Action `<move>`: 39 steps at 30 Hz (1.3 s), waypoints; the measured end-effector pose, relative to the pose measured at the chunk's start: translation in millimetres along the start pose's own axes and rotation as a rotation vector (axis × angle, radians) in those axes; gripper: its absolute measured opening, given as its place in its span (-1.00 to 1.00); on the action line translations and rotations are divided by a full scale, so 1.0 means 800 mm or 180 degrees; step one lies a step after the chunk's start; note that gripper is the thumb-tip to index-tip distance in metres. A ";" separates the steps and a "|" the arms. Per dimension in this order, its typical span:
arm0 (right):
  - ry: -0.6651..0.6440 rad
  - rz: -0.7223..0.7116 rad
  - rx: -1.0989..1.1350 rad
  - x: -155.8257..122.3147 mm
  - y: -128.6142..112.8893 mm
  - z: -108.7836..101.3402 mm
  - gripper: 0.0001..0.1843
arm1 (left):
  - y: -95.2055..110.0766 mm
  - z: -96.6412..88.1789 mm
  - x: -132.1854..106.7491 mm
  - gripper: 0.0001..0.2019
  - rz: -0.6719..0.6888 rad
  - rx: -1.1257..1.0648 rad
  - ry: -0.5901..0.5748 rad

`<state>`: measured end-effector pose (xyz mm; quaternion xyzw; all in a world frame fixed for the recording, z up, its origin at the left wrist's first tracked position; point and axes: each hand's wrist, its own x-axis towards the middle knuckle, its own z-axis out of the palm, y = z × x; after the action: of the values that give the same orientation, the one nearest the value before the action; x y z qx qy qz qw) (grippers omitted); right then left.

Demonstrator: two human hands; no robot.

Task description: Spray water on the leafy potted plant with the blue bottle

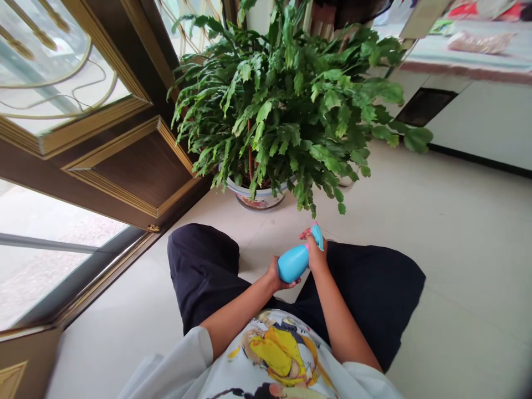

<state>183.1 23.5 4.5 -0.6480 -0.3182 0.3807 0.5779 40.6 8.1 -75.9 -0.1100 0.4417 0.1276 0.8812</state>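
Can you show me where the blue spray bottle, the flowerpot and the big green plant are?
Light blue plastic spray bottle (293, 262), head view, on its round body.
White painted ceramic flowerpot (260, 198), head view, on its front wall.
Leafy green plant (291, 105), head view, on the middle leaves.

A pale tiled floor (457, 266) carries 1 potted plant (286, 111).

Pale tiled floor (457, 266), a brown gold-trimmed door (137, 166) with glass, perhaps a white counter (477, 61) behind.
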 end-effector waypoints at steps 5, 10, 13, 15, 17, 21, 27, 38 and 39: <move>0.0201 0.0169 0.0212 0.002 0.003 -0.017 -0.71 | -0.007 0.019 0.001 -0.32 -0.0117 0.0228 0.0265; 0.0298 0.0224 0.0052 -0.002 0.006 -0.027 -0.76 | -0.015 0.018 0.008 -0.35 -0.0236 0.0283 0.0227; 0.0310 0.0200 0.0088 -0.005 0.008 -0.027 -0.74 | -0.018 0.013 0.011 -0.39 -0.0211 0.0270 0.0245; 0.0276 0.0213 0.0140 -0.007 0.008 -0.024 -0.72 | -0.018 0.010 0.009 -0.40 -0.0213 0.0232 0.0289; 0.0206 0.0214 0.0117 -0.008 0.007 -0.018 -0.72 | -0.017 0.008 0.004 -0.37 -0.0253 0.0169 0.0297; -0.0064 0.0198 -0.0106 -0.009 0.004 -0.001 -0.72 | -0.017 0.006 -0.010 -0.31 -0.0263 -0.0004 0.0286; -0.0501 0.0226 -0.0256 -0.002 -0.001 0.039 -0.69 | -0.008 -0.002 -0.026 -0.35 -0.0011 -0.0359 0.0216; -0.0737 0.0144 -0.0342 0.013 -0.002 0.077 -0.78 | 0.015 -0.019 -0.016 -0.35 0.0119 -0.0675 0.0038; -0.0723 0.0142 -0.0295 0.015 -0.004 0.078 -0.77 | 0.017 -0.021 -0.015 -0.36 0.0151 -0.0670 0.0055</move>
<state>135.3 65.5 3.3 -0.6336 -0.3843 0.4492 0.4990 17.0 14.0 -77.2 -0.1926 0.4359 0.1931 0.8576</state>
